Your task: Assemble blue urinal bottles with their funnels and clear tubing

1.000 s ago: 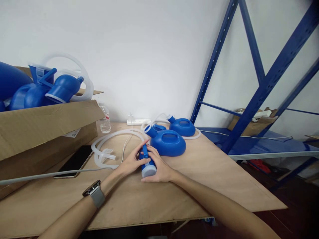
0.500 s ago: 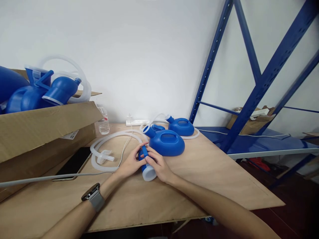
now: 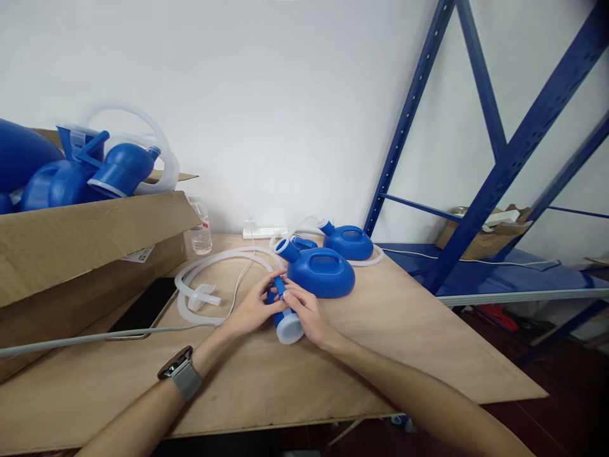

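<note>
At the far left there stands a brown cardboard box [image 3: 95, 235], from which blue plastic vessels [image 3: 126, 168] rise above the edge. In front of it, a black flat phone [image 3: 147, 304] lies on the pale wooden table [image 3: 404, 336]. Behind the phone, near the wall, there is a clear plastic bottle [image 3: 202, 240]. More to the right, a whitish translucent tube [image 3: 223, 255] lies in loops on the wood.

Next comes the left hand [image 3: 252, 308], with a dark round watch [image 3: 177, 368] on its wrist. Its fingers are closed around the left side of a blue plastic cylinder with a white rim [image 3: 282, 317]. This cylinder is between the two hands, near the front of the table, and its rimmed end is turned toward the person. I cannot tell if it touches the wood. The right hand [image 3: 309, 317] grips it from the right side, with the thumb on top.

Just behind the right hand stands a rounded blue plastic jug with a handle [image 3: 321, 282], and farther back a similar blue jug [image 3: 354, 247].
</note>
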Demonstrator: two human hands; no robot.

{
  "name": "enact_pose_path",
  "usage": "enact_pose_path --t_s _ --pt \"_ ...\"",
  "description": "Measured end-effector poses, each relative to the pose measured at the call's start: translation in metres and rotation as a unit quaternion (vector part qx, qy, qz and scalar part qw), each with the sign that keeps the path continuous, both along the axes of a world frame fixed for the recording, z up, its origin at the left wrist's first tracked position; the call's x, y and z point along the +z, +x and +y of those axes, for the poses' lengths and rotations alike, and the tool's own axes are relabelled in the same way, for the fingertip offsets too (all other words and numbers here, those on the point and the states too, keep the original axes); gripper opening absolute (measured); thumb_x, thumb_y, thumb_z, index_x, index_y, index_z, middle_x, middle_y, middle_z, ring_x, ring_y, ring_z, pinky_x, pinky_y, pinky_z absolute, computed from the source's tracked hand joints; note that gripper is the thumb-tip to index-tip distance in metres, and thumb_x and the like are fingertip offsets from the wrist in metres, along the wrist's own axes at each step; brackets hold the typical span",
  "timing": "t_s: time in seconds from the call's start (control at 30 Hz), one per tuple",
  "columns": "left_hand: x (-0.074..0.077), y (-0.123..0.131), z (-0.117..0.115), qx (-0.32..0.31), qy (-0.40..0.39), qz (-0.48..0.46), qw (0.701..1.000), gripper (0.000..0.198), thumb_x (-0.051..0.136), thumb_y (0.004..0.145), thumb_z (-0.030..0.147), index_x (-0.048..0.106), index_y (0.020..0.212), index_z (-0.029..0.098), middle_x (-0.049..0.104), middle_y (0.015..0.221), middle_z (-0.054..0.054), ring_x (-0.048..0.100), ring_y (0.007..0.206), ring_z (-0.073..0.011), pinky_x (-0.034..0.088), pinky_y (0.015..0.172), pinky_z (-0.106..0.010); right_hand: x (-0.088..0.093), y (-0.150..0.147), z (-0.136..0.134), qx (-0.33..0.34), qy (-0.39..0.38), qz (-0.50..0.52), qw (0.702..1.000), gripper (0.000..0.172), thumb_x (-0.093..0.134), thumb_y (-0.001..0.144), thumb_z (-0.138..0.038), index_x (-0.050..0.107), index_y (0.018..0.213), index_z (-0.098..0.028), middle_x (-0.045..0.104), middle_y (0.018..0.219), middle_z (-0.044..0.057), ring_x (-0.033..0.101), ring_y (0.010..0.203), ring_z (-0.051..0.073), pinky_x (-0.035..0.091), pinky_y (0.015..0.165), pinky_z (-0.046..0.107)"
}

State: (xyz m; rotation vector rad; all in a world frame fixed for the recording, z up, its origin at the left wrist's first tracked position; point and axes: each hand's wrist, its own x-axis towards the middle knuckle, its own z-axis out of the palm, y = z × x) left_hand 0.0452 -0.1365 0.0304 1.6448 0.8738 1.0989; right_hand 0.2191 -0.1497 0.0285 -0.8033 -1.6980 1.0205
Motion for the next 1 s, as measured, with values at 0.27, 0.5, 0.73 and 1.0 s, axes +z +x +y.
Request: enact_pose_path --t_s 0.27,0.5,0.73,1.0 --pt "0.003 0.002 -0.002 0.016 0.014 0.006 1.0 0.069 0.08 0.077 0.045 0.059 0.138 0.023 0.066 0.125 -0.009 0.062 0.097 -0.0199 0.054 0.091 -0.036 0.005 0.0 -0.001 0.009 -0.018 0.011 1.0 0.048 0.058 0.094 -0.063 0.08 0.105 -0.022 0.07 0.133 0.007 0.044 0.145 0.031 0.032 0.121 0.043" --pt "0.009 0.002 -0.003 0.025 0.031 0.026 0.999 0.063 0.08 0.074 0.041 0.064 0.131 0.02 0.068 0.113 -0.007 0.057 0.088 -0.0169 0.053 0.086 -0.033 -0.004 -0.001 0.003 0.014 -0.065 0.064 0.996 0.039 0.063 0.094 -0.057 0.08 0.098 -0.023 0.072 0.124 0.007 0.055 0.133 0.031 0.039 0.114 0.043" --pt "0.013 -0.001 0.002 -0.005 -0.016 0.005 1.0 0.061 0.086 0.068 0.038 0.07 0.124 0.019 0.068 0.103 -0.006 0.055 0.085 -0.016 0.051 0.08 -0.03 0.002 -0.004 0.003 0.039 -0.087 0.09 0.991 0.041 0.064 0.091 -0.06 0.078 0.094 -0.021 0.073 0.11 0.007 0.064 0.11 0.027 0.049 0.101 0.04" --pt "0.015 -0.003 0.004 -0.029 -0.104 -0.075 0.991 0.066 0.093 0.056 0.025 0.075 0.119 0.023 0.071 0.117 -0.007 0.06 0.106 -0.0231 0.047 0.094 -0.036 0.005 -0.003 0.006 0.022 -0.045 0.039 0.998 0.049 0.061 0.092 -0.062 0.07 0.067 -0.022 0.073 0.099 0.008 0.061 0.115 0.027 0.044 0.106 0.041"
